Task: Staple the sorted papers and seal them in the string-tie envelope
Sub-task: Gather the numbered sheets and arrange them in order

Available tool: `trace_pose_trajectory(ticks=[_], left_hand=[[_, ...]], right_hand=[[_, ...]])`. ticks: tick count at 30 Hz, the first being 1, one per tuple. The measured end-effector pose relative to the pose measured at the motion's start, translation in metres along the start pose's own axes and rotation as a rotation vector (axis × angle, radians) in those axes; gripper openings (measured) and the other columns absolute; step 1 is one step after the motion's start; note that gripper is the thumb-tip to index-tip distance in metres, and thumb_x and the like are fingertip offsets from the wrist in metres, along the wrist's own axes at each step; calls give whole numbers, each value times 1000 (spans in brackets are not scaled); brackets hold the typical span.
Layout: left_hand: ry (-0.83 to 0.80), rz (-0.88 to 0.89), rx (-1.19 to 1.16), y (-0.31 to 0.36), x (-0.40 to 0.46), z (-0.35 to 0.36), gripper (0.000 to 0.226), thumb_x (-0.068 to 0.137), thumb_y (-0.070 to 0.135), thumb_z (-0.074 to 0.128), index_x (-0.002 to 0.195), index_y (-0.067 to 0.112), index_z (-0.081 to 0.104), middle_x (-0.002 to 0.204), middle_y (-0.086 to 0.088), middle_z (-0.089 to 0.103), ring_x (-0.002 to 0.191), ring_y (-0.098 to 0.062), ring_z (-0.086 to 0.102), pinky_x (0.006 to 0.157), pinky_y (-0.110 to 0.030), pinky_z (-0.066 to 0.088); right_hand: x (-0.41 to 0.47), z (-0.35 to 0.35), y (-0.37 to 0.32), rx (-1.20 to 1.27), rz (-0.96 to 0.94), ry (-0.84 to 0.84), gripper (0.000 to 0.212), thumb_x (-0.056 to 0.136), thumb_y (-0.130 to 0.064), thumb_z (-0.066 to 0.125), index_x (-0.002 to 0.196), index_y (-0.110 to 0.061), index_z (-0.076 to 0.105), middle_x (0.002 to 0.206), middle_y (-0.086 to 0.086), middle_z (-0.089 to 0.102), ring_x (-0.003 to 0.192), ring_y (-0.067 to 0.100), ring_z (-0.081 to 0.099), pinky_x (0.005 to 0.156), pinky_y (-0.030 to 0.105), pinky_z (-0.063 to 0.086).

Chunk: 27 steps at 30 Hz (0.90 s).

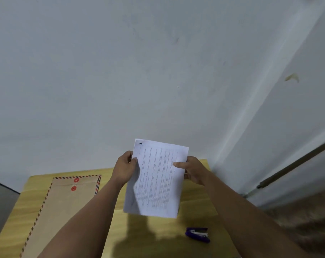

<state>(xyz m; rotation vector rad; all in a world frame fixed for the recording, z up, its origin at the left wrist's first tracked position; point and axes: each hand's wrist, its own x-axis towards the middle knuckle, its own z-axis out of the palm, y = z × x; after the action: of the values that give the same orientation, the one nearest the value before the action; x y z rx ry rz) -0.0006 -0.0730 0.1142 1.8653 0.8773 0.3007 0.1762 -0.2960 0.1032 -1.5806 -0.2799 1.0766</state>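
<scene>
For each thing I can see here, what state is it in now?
papers: lifted off the table, held at both side edges
left hand: grips the papers
right hand: grips the papers
envelope: flat on the table, untouched
stapler: lying on the table, untouched

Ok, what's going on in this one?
A person holds a stack of printed papers up above a wooden table, the left hand pinching one side edge and the right hand the other. The top sheet is marked 1. A purple stapler lies untouched on the table to the right, and the string-tie envelope lies flat on the left.
</scene>
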Motion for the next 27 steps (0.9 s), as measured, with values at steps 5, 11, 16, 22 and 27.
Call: trace_pose_trajectory(ticks=[5, 11, 16, 22, 27], left_hand=[[-79, 139, 238, 11, 0, -3, 20, 100, 10, 46, 86, 16, 59, 74, 1, 62, 68, -16, 53, 63, -31, 40], [-327, 228, 365, 28, 1, 1, 24, 99, 12, 46, 89, 26, 63, 84, 6, 68, 79, -17, 60, 70, -32, 45], [-376, 235, 342, 32, -3, 6, 27, 101, 14, 48, 109, 32, 66, 90, 7, 71, 80, -10, 62, 74, -32, 47], [-370, 336, 326, 32, -9, 9, 57, 99, 9, 43, 147, 36, 59, 102, -2, 77, 93, -20, 68, 93, -35, 53], [-428, 313, 454, 17, -7, 23, 54, 100, 9, 41, 147, 27, 60, 65, -7, 61, 62, -14, 50, 80, -39, 55]], right_hand=[[2, 5, -19, -394, -211, 178, 34, 82, -8, 81, 115, -11, 72, 101, 16, 77, 100, 27, 72, 94, 41, 56], [5, 27, -41, -486, -294, 42, 17, 92, -24, 74, 91, -6, 75, 78, -5, 69, 74, 9, 63, 74, 25, 47], [8, 32, -30, -370, -278, 42, 40, 94, -38, 69, 84, -1, 64, 73, 2, 53, 69, 15, 49, 69, 30, 37], [-2, 28, -12, -189, -187, 75, 31, 99, -33, 65, 92, -5, 75, 89, 14, 73, 81, 19, 63, 79, 35, 49], [0, 26, 8, -343, -110, 241, 24, 99, -21, 59, 81, -11, 72, 87, 6, 72, 79, 15, 62, 78, 32, 50]])
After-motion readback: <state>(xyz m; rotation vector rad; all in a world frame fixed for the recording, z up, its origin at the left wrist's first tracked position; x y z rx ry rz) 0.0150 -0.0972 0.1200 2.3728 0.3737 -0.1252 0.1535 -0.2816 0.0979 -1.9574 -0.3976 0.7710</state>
